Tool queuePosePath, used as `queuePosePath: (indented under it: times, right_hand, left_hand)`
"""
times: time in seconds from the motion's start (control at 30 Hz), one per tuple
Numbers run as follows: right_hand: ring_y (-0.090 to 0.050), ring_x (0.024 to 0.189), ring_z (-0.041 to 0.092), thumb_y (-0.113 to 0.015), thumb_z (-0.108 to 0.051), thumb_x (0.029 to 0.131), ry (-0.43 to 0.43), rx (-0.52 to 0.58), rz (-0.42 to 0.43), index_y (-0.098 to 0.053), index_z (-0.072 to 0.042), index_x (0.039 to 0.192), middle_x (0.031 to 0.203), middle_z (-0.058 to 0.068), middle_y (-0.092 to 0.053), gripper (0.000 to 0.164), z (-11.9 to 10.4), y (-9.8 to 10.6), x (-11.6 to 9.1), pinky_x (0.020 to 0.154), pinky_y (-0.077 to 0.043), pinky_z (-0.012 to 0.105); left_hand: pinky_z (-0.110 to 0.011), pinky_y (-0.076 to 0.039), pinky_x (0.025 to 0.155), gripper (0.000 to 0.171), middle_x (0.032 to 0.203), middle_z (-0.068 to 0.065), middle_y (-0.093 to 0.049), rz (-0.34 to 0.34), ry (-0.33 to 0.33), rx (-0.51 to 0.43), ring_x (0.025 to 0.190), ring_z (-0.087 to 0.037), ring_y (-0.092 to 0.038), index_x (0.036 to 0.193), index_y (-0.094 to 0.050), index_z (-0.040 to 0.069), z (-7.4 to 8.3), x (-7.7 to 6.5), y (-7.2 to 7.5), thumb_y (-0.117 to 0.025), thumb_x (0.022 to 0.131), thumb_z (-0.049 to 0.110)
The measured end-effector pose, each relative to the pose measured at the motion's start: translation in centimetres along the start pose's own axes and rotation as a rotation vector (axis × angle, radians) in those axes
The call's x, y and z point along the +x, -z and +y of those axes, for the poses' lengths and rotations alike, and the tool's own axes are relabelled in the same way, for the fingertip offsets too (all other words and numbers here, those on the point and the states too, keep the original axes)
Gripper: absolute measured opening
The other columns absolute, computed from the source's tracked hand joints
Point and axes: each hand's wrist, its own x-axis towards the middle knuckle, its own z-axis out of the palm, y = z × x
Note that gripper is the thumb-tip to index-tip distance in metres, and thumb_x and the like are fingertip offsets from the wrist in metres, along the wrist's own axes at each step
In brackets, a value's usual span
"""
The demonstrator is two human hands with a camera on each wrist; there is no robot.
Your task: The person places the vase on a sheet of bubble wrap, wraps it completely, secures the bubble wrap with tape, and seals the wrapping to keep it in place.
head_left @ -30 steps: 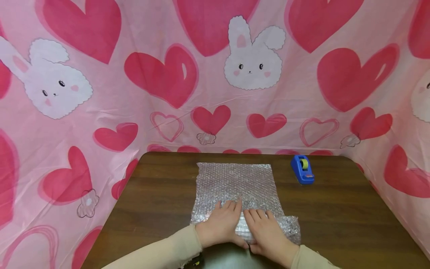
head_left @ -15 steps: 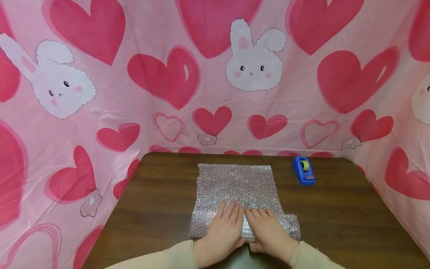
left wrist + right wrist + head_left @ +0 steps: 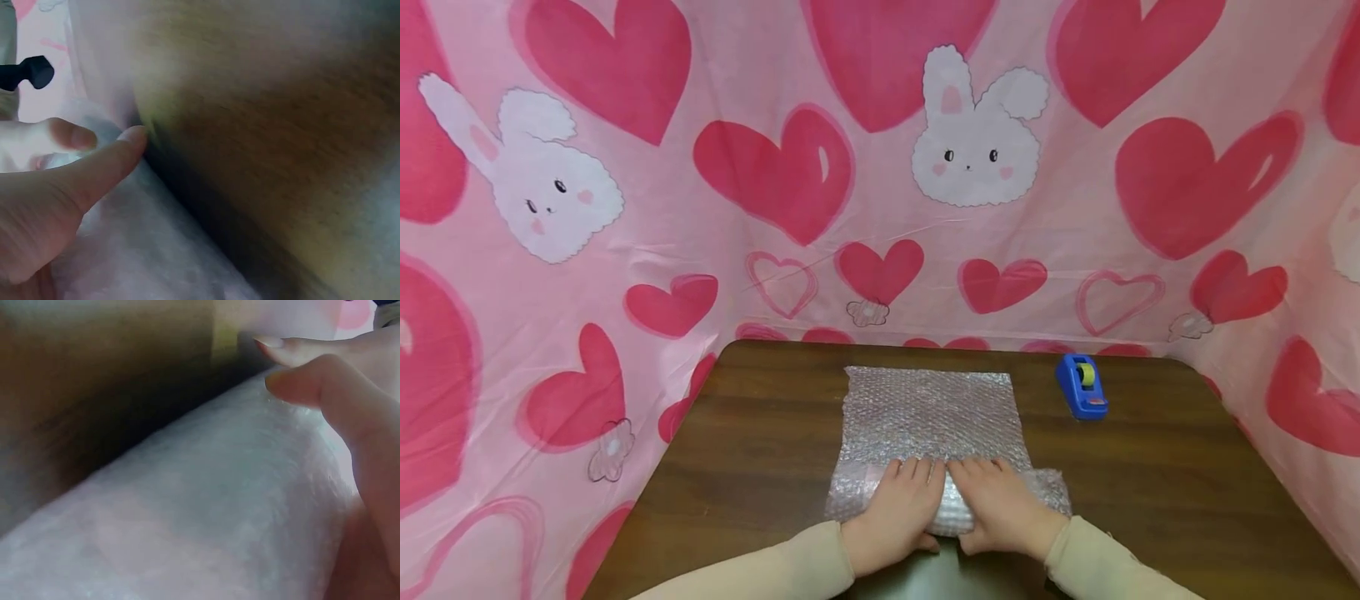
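Holding a roll (image 3: 951, 508) of bubble wrap (image 3: 932, 417) with two bare hands, side by side over its middle, index fingers very close together. On the left hand, (image 3: 893, 521) fingers bent over the top of the roll and thumb low on the near side, open only about as far as the roll is thick. On the right hand, (image 3: 1006, 512) much the same hold: fingers over the top, thumb at the near side, with bubble wrap in the grip. In both wrist views, thumbs close together along the near side of the roll, somewhat blurred; inside of the roll hidden from sight.

Across the near part of the brown table, (image 3: 760, 450) well in from the left and right edges, the whole roll, ends showing past both hands, right end a little beyond the side of the flat part. From there, flat bubble wrap toward the far edge, stopping just short of it, about midway between the far corners.

Toward the far right corner, well apart from both hands, a blue tape dispenser (image 3: 1081, 398) with a yellow reel. (image 3: 1086, 375) Beyond the far edge and down both sides, pink cloth (image 3: 722, 225) with red hearts (image 3: 790, 187) and white rabbit heads. (image 3: 977, 179) Down to both wrists, pale sleeves (image 3: 775, 567)
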Motion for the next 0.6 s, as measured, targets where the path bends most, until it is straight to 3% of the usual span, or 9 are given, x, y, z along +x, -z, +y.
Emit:
queuePosePath:
  times: [0.17, 0.3, 0.47, 0.6]
  right_hand:
    - [-0.064, 0.111, 0.036, -0.088, -0.041, 0.060, -0.012, 0.045, -0.053, -0.059, 0.000, 0.129, 0.119, 0.014, -0.067, 0.085, 0.1, 0.7, 0.1, 0.093, -0.049, 0.065]
    - [-0.056, 0.126, 0.048, -0.088, -0.046, 0.064, -0.037, 0.043, -0.063, -0.052, 0.004, 0.144, 0.131, 0.023, -0.063, 0.102, 0.1, 0.9, 0.0, 0.101, -0.040, 0.074]
    - [-0.047, 0.137, 0.052, -0.088, -0.059, 0.063, -0.024, -0.137, 0.033, -0.044, 0.002, 0.153, 0.139, 0.029, -0.056, 0.117, -0.5, 0.7, -0.1, 0.107, -0.035, 0.074]
    - [-0.048, 0.138, 0.048, -0.089, -0.065, 0.063, -0.033, -0.342, 0.075, -0.053, 0.000, 0.147, 0.135, 0.026, -0.058, 0.112, -2.1, 0.7, -1.0, 0.109, -0.036, 0.070]
  left_hand:
    - [-0.032, -0.048, 0.074, 0.101, 0.111, -0.002, -0.067, 0.002, -0.018, -0.014, 0.095, -0.016, -0.062, 0.129, -0.059, 0.008, -0.4, 0.5, 0.0, -0.091, 0.055, 0.070]
    - [-0.033, -0.048, 0.075, 0.098, 0.112, -0.001, -0.068, -0.023, -0.016, -0.044, 0.096, -0.016, -0.062, 0.130, -0.059, 0.009, -0.7, 1.0, 0.0, -0.092, 0.057, 0.065]
    - [-0.034, -0.050, 0.076, 0.094, 0.112, -0.001, -0.067, -0.062, -0.019, -0.084, 0.097, -0.016, -0.062, 0.130, -0.059, 0.010, -1.2, 1.2, 0.1, -0.091, 0.060, 0.064]
    - [-0.034, -0.049, 0.076, 0.095, 0.112, -0.001, -0.067, -0.076, -0.019, -0.101, 0.098, -0.017, -0.062, 0.132, -0.059, 0.010, -1.2, 1.3, 0.1, -0.090, 0.061, 0.064]
